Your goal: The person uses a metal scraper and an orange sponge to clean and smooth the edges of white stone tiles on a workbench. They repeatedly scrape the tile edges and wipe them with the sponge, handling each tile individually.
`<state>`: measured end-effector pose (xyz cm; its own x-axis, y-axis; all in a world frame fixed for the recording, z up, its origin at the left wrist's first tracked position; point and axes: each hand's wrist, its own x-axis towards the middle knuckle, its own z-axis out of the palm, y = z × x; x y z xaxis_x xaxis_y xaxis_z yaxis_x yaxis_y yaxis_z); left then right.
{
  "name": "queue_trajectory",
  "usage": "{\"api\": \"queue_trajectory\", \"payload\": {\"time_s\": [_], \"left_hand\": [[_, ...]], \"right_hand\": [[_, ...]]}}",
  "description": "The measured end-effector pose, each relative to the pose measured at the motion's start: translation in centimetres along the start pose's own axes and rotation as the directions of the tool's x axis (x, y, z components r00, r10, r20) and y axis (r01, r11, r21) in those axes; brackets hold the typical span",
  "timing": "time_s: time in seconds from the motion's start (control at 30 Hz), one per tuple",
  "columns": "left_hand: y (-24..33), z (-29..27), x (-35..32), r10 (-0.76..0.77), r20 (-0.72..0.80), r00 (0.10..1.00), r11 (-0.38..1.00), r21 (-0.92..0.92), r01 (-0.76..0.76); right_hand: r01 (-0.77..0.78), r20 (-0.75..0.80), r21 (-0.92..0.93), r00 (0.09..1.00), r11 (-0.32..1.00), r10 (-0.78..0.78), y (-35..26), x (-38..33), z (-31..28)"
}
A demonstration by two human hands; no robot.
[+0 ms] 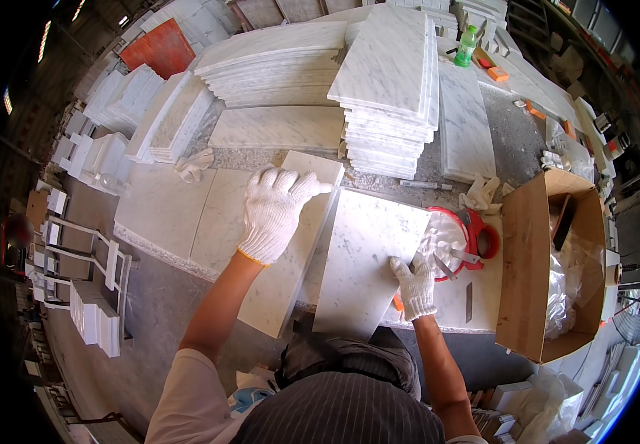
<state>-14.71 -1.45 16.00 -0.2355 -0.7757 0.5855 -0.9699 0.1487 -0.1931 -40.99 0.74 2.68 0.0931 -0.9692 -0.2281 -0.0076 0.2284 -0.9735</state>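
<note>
My left hand (pixel 278 211), in a white knit glove, is over the far part of a pale grey-veined marble slab (pixel 272 303). Its fingers are curled and its thumb points right toward the slab's edge; anything inside is hidden. To the right, a second marble slab (pixel 368 255) lies at a slant, its near end against my apron. My right hand (pixel 414 287), gloved too, grips this slab's right edge, thumb on top. Beside that hand stands a red-rimmed bowl (pixel 463 216) of white paste with a metal blade (pixel 444 268) in it.
Tall stacks of marble slabs (pixel 386 59) stand behind. A red tape dispenser (pixel 488 240) and a loose metal strip (pixel 469 302) lie near the bowl. An opened cardboard box (pixel 523 266) with plastic bags is at right. Spare gloves (pixel 480 194) and a green bottle (pixel 466 46) are farther off.
</note>
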Motion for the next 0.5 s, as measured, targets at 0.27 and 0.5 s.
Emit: {"api": "queue_trajectory", "payload": {"time_s": [0.27, 0.5], "left_hand": [[0.19, -0.16, 0.18, -0.006, -0.011, 1.000, 1.000, -0.004, 0.006], [0.26, -0.18, 0.18, -0.011, 0.010, 1.000, 1.000, 0.002, 0.011]], "right_hand": [[-0.025, 0.003, -0.015, 1.000, 1.000, 0.025, -0.07, -0.04, -0.03], [-0.016, 0.004, -0.029, 1.000, 0.999, 0.016, 0.11, 0.01, -0.13]]}}
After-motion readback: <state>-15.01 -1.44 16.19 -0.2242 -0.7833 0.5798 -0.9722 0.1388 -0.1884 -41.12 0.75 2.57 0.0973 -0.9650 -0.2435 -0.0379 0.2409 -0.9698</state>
